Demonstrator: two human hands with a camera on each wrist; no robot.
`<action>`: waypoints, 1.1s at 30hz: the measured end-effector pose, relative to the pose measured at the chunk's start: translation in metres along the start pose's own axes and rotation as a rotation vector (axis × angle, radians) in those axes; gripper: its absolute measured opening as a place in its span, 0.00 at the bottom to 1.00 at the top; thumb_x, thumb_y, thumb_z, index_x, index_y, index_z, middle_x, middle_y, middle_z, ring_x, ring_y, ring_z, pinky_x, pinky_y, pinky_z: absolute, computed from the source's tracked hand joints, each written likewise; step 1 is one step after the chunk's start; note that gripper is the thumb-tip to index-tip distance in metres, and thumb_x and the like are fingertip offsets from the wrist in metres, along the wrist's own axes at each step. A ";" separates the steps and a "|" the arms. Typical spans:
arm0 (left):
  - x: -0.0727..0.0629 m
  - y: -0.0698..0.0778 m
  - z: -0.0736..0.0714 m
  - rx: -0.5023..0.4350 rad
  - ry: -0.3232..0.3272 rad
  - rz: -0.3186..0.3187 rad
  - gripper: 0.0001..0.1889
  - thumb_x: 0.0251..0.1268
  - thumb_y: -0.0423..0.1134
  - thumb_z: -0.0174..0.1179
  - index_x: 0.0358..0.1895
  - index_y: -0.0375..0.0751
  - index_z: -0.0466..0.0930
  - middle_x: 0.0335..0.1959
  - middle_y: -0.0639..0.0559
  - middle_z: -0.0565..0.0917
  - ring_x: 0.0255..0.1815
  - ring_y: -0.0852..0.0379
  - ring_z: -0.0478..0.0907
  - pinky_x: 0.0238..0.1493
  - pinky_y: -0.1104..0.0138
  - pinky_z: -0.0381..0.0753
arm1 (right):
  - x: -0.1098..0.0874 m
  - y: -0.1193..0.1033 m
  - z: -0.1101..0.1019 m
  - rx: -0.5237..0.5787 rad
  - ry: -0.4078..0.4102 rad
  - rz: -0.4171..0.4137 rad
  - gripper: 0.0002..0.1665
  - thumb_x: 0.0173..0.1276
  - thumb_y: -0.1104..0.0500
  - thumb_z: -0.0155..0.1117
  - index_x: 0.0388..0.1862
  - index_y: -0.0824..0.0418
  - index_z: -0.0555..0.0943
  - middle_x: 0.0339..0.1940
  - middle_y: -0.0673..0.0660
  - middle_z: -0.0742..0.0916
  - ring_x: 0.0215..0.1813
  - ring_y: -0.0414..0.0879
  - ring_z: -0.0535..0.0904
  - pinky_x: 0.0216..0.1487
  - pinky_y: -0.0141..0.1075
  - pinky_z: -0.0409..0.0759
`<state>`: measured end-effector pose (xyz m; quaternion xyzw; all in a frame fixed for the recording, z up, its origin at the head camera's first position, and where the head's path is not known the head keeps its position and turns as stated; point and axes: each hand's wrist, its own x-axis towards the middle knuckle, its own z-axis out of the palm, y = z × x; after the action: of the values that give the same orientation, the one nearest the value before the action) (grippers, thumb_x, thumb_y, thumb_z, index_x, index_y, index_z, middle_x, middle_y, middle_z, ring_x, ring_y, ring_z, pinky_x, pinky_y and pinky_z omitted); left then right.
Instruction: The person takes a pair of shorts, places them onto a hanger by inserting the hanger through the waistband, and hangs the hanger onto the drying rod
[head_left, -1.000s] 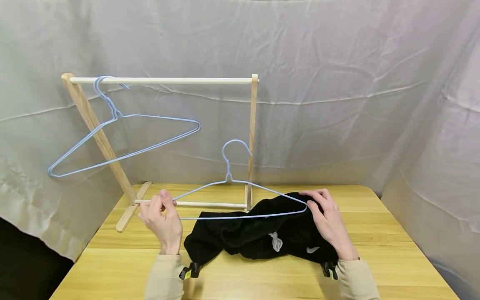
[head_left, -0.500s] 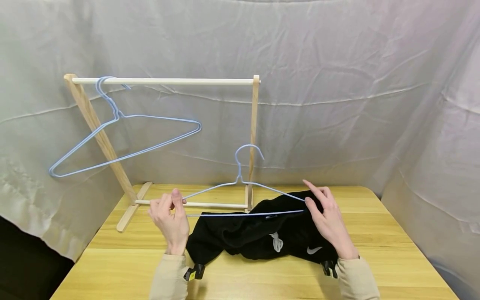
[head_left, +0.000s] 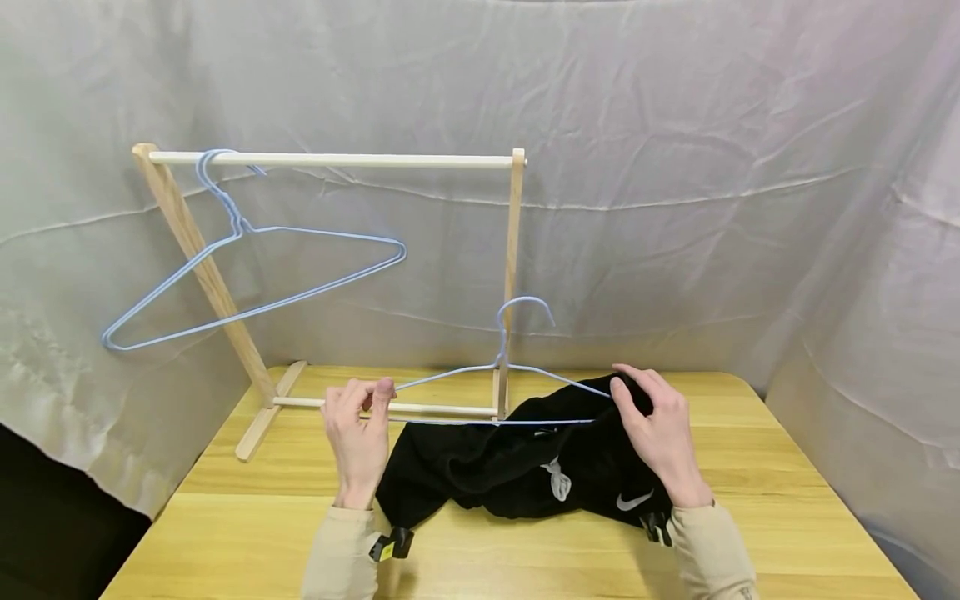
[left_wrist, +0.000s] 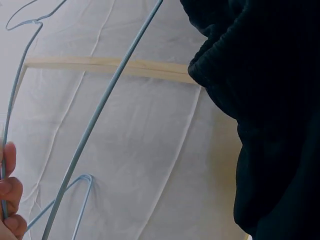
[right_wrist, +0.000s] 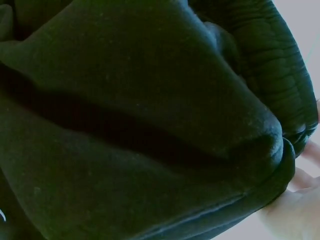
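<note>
My left hand pinches the left end of a light-blue wire hanger, whose hook points up. The hanger's right end disappears behind the upper edge of a black drawstring garment. At that corner my right hand grips the garment, thumb in front. The garment lies bunched on the table, with a white drawstring and a white swoosh; folds hide its leg length. In the right wrist view a gathered elastic waistband is visible. The left wrist view has fingers around the hanger wire.
A wooden rack stands behind on the left. Light-blue hangers hang from its top bar near the left post. Its lower bar runs just behind the held hanger. A grey cloth surrounds the wooden table.
My left hand and the hanger have moved right. The hanger's right end, earlier in front of the garment, is now hidden by it. My right fingers have closed on the garment's edge.
</note>
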<state>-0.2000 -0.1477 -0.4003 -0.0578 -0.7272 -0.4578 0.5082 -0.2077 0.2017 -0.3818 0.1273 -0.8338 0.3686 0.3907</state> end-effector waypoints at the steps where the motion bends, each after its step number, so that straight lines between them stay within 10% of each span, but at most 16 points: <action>1: 0.000 0.000 0.000 0.001 -0.009 0.003 0.13 0.68 0.39 0.65 0.25 0.37 0.84 0.18 0.48 0.72 0.32 0.59 0.61 0.45 0.66 0.54 | 0.001 0.000 0.000 -0.005 0.002 -0.007 0.11 0.67 0.64 0.67 0.48 0.62 0.87 0.37 0.60 0.89 0.43 0.49 0.83 0.50 0.26 0.72; 33: -0.006 0.008 0.005 0.007 -0.099 -0.036 0.06 0.61 0.37 0.70 0.27 0.42 0.87 0.18 0.52 0.70 0.32 0.59 0.59 0.44 0.63 0.51 | 0.025 -0.024 0.010 -0.005 0.010 -0.145 0.10 0.67 0.65 0.66 0.46 0.62 0.89 0.33 0.58 0.89 0.37 0.53 0.86 0.42 0.29 0.73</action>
<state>-0.1964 -0.1374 -0.4008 -0.0654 -0.7539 -0.4609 0.4636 -0.2184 0.1799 -0.3550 0.1848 -0.8214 0.3379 0.4208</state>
